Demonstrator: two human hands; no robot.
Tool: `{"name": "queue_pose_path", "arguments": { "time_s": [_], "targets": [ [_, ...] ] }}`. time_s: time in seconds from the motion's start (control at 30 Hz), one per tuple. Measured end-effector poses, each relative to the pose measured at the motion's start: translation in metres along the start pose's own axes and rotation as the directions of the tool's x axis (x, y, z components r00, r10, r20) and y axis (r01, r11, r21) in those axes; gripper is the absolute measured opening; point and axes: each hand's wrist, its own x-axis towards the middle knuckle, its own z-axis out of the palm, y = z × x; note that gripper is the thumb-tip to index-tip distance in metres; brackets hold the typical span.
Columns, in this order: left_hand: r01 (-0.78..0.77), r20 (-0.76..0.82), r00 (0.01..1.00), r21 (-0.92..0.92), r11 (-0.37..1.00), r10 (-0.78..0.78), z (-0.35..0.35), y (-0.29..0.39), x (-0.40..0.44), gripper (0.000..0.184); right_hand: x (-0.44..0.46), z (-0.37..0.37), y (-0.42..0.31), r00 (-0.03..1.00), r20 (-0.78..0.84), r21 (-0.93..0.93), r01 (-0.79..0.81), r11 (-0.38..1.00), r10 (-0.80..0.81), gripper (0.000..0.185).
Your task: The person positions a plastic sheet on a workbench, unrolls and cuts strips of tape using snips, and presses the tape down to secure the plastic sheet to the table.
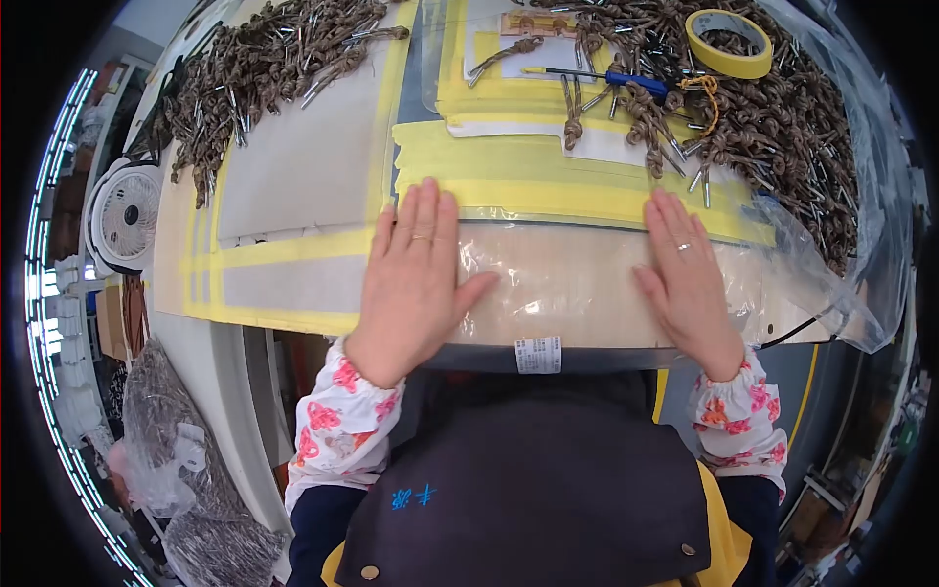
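My left hand [413, 279] lies flat on the worktop, palm down, with its fingertips on the edge of the yellow tape [528, 186]. Flat as well, my right hand [692, 284] rests further right, fingertips at the tape's lower edge and a ring on one finger. Neither hand holds anything. Between them a shiny clear plastic film [548, 264] covers the wood-coloured surface. A white printed label [538, 355] sticks to the front edge below it.
Brown knotted cords with metal tips [792, 147] are heaped at the right; another cord heap [254, 73] lies far left. A yellow tape roll [729, 44] and a blue-handled tool [636, 83] sit among the right cords. Clear plastic [831, 274] hangs over the right edge. A white fan [127, 215] stands left.
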Motion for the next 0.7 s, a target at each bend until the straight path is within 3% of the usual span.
{"name": "queue_pose_path", "arguments": {
  "time_s": [0.17, 0.27, 0.43, 0.53, 0.7],
  "targets": [
    [0.003, -0.014, 1.000, 0.122, 0.993, -0.001, -0.009, -0.016, -0.005, 0.070, -0.014, -0.006, 0.016, 0.993, -0.042, -0.114, -0.116, 0.987, 0.111, 0.061],
    [0.063, 0.010, 0.998, 0.158, 0.985, -0.065, -0.005, -0.011, 0.000, 0.067, -0.003, 0.002, -0.006, 0.993, -0.088, -0.081, -0.080, 0.994, 0.072, 0.061],
    [0.035, -0.050, 0.998, 0.186, 0.982, -0.026, -0.004, -0.012, 0.000, 0.068, 0.025, 0.021, -0.059, 0.992, -0.051, 0.111, 0.123, 0.986, -0.118, 0.063],
    [0.013, -0.022, 1.000, 0.210, 0.978, -0.009, -0.010, -0.027, -0.008, 0.067, 0.017, 0.015, -0.037, 0.995, -0.032, 0.096, 0.099, 0.990, -0.097, 0.062],
    [0.068, -0.079, 0.995, 0.129, 0.989, -0.058, -0.010, -0.021, -0.009, 0.066, -0.018, -0.003, 0.009, 0.991, -0.082, -0.087, -0.115, 0.990, 0.108, 0.059]
  ]
}}
